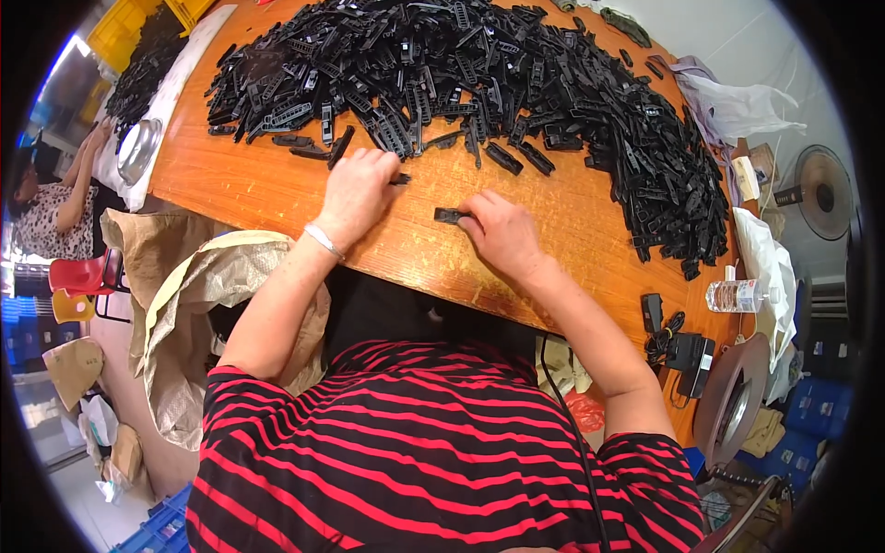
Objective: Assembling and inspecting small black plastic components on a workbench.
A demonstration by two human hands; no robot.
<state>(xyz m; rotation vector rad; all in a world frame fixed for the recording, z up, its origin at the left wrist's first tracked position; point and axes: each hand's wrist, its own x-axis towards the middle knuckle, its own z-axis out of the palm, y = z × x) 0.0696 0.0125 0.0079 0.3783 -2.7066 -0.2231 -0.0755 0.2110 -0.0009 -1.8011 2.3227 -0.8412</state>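
Table (pixel 277 184): wood, orange-brown, smooth with visible grain; its near edge curves in the wide lens.

Pile (pixel 461 64): a broad heap of black plastic parts, matte, mostly flat slotted strips and short bars, covering the far half of the table and trailing down its right side. Single shapes deep in the heap are hard to make out.

Shirt (pixel 415 452): red and black stripes, soft fabric, fills the lower frame; cut off at the bottom edge.

Sack (pixel 184 304): tan, crumpled, paper-like, hanging open at the table's left edge; its inside is dark.

Fan (pixel 820 194): round wire grille, far right, partly lost in the dark rim.

Bowl (pixel 138 147): shiny metal, on a white sheet at far left. A second person sits beyond it, cut off by the rim.

Bottle (pixel 737 295): clear plastic, lying on its side near the right edge.

Adapter (pixel 691 350): black box with coiled cord, just below the bottle.

Left hand (pixel 355 189): palm down at the heap's near edge, fingers curled over a small black part (pixel 399 179) that shows only at the fingertips; how firmly it is gripped, cannot tell. A thin pale bracelet (pixel 323 240) circles the wrist.

Right hand (pixel 498 230): palm down on bare wood, fingers bent, fingertips touching one end of a clip (pixel 449 216), a short black rectangular piece lying flat between the two hands. Whether it is pinched or merely touched, cannot tell.
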